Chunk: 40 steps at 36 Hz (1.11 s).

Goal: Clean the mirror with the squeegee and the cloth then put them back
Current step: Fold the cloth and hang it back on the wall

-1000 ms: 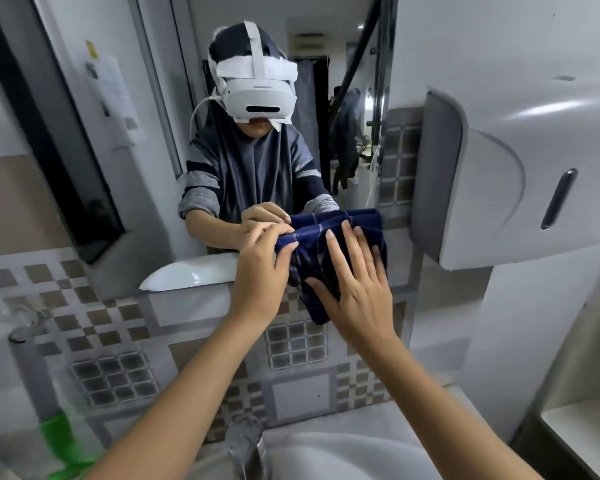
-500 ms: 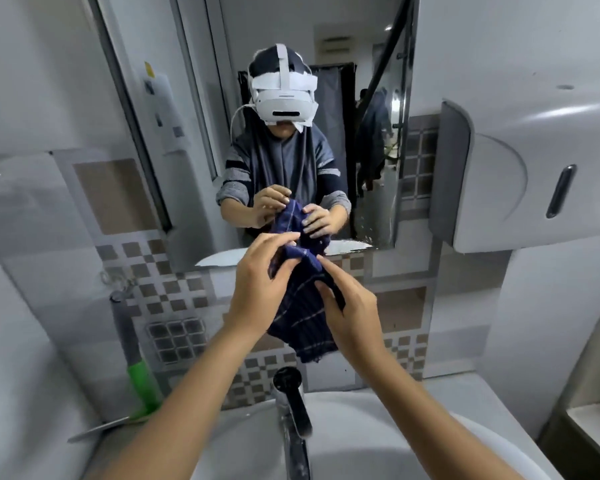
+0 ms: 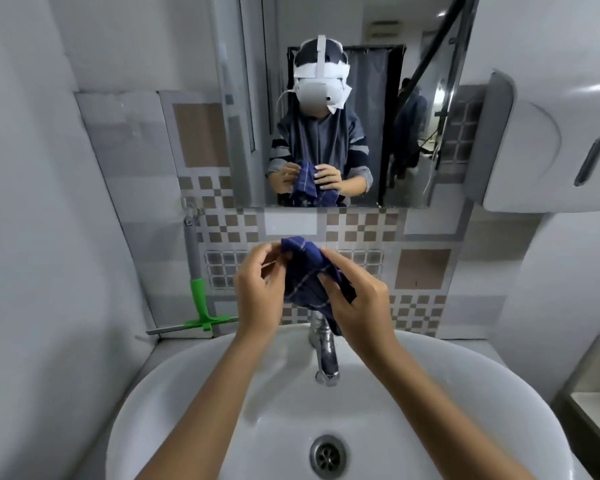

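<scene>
A dark blue checked cloth (image 3: 307, 277) is bunched between both hands above the tap, well below the mirror (image 3: 413, 98) on the wall. My left hand (image 3: 258, 292) pinches its left edge and my right hand (image 3: 355, 308) grips its right side. The squeegee (image 3: 199, 299), with a grey handle and green head, leans upright against the tiled wall at the left, its blade resting on the ledge behind the basin. The mirror reflects the person holding the cloth.
A white basin (image 3: 465, 393) with a chrome tap (image 3: 324, 351) and drain (image 3: 328, 455) sits below my arms. A grey paper dispenser (image 3: 548, 143) juts from the wall at the right. A shelf edge (image 3: 589, 407) shows at the far right.
The cloth has come off the mirror glass and down to above the tap, now bunched between both hands. The view has tilted down toward the basin.
</scene>
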Available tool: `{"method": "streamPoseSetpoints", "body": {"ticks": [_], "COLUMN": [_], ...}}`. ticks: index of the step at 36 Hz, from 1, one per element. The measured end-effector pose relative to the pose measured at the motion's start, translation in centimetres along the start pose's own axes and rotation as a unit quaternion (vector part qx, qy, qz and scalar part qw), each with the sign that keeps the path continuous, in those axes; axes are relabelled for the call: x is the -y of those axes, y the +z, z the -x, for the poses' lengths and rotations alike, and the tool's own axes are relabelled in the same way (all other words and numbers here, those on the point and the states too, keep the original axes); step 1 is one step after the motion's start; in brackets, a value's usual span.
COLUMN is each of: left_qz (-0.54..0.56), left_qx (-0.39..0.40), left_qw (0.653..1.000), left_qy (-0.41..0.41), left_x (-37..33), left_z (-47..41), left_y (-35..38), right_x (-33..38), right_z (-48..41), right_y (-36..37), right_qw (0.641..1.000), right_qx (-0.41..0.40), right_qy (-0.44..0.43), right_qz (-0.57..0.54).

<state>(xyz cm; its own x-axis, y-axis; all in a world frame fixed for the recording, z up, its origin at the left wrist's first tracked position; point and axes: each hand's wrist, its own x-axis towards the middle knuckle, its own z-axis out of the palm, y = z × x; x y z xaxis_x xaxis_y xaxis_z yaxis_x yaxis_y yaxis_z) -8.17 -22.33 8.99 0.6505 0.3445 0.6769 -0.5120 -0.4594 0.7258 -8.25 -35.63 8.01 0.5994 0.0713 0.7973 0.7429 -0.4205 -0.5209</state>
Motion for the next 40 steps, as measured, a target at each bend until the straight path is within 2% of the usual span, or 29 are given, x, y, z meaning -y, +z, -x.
{"method": "streamPoseSetpoints", "body": {"ticks": [6, 13, 18, 26, 31, 32, 34, 38, 40], "left_qz": [-0.018, -0.026, -0.026, -0.113, -0.119, -0.112, -0.109, -0.085, -0.036], "left_qx": [0.012, 0.029, -0.032, -0.086, -0.127, -0.122, -0.099, -0.021, 0.015], "left_qw": [0.998, 0.994, 0.997, 0.987, 0.984, 0.986, 0.989, 0.996, 0.999], "left_qy": [0.066, 0.1, 0.07, 0.072, 0.021, 0.014, 0.002, -0.011, -0.024], "left_x": [-2.3, -4.0, -3.9, -3.0, -1.7, -1.5, 2.1, 2.5, 4.9], "left_z": [-0.8, 0.2, 1.3, 3.3, 3.2, 3.1, 0.0, -0.7, -4.4], "left_y": [-3.1, -6.8, -9.2, -11.6, -13.7, -14.1, -17.9, -17.5, -18.8], "right_x": [3.3, 6.5, 8.4, 10.1, 10.1, 10.1, 11.1, 11.1, 11.6], "right_z": [-0.4, -0.7, 0.2, 0.8, 0.6, 0.5, -1.5, -3.5, -6.8], "right_y": [-0.8, 0.4, 2.2, 4.7, 6.3, 6.6, 12.4, 12.6, 15.9], "right_qw": [0.992, 0.968, 0.968, 0.986, 0.982, 0.981, 0.979, 0.979, 0.984], "right_qx": [0.093, 0.136, 0.114, 0.092, 0.064, 0.069, 0.087, 0.084, 0.06], "right_qy": [0.031, 0.072, 0.078, 0.044, 0.068, 0.076, 0.086, 0.068, 0.058], "right_qz": [-0.083, -0.197, -0.211, -0.13, -0.165, -0.164, -0.165, -0.172, -0.159]}}
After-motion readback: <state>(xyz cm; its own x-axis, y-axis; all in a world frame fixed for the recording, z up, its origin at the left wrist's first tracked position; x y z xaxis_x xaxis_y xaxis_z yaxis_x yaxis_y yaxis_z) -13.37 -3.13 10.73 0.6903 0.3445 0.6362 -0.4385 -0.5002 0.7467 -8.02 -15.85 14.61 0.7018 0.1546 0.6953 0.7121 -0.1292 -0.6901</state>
